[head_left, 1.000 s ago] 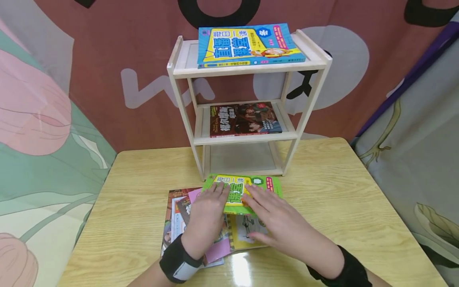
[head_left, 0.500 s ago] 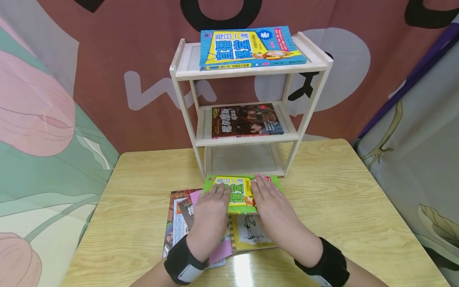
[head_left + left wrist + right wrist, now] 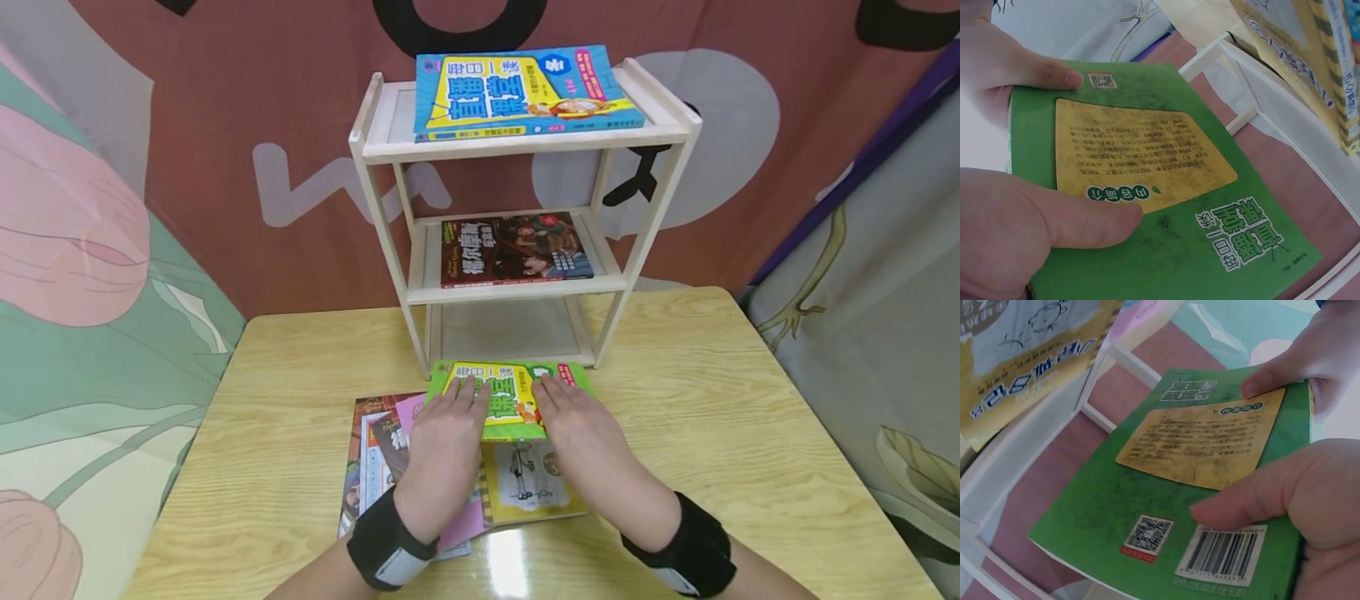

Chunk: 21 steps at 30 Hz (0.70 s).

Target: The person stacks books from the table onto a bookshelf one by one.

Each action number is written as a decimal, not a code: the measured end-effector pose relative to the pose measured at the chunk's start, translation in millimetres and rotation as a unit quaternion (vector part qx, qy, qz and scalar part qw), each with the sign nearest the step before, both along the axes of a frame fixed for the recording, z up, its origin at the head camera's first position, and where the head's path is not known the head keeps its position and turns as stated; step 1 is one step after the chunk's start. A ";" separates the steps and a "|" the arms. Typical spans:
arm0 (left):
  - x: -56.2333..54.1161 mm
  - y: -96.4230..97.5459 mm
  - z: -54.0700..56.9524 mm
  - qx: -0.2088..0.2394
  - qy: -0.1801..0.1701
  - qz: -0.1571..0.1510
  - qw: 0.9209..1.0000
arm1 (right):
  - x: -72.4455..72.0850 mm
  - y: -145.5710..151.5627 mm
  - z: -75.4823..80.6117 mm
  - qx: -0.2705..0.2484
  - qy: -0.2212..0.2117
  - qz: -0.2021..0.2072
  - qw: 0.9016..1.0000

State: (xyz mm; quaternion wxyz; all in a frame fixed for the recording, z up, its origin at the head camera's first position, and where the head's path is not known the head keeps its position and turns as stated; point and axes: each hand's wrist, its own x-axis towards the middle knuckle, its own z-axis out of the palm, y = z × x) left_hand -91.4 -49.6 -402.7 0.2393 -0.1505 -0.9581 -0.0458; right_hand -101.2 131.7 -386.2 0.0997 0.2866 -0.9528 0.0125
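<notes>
Both hands hold a green book [image 3: 513, 392] level above a pile of books, in front of the white shelf rack. My left hand [image 3: 446, 446] grips its near left side, fingers flat on the front cover. On the near right side, my right hand [image 3: 588, 442] grips it the same way. The left wrist view shows the back cover [image 3: 1147, 150] with my left thumb [image 3: 1085, 219] pressed on it. My right thumb [image 3: 1241, 503] presses near the barcode in the right wrist view. Beneath the green book lies a yellow book [image 3: 532, 487] with a line drawing, partly covered.
A white three-tier rack [image 3: 517, 287] stands behind the green book. Its top tier bears a blue book [image 3: 525, 92], its middle tier a dark red book [image 3: 517, 250]. More books, one pink [image 3: 461, 525], overlap at the left on the wooden table [image 3: 262, 433].
My right hand, earlier spread over the cover with its thumb out above the yellow book, has moved onto the book's right edge and grips it. The left hand stays at the left side.
</notes>
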 end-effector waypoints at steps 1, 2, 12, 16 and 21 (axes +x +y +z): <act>-0.8 0.4 0.8 0.001 0.004 -0.001 1.000 | -0.6 0.3 1.0 -0.004 0.009 -0.002 1.000; -1.4 0.8 2.3 0.003 0.004 -0.002 1.000 | -1.2 0.6 2.1 -0.006 0.018 -0.004 1.000; -3.0 2.9 23.9 0.003 0.009 0.003 1.000 | -4.6 1.6 19.5 -0.034 0.097 -0.005 0.995; -4.5 4.2 27.1 0.003 0.044 -0.007 0.999 | -7.5 4.1 24.3 -0.033 0.119 -0.003 0.992; -6.0 4.3 29.9 0.007 0.074 -0.021 0.997 | -9.4 7.0 26.9 -0.049 0.155 0.006 0.987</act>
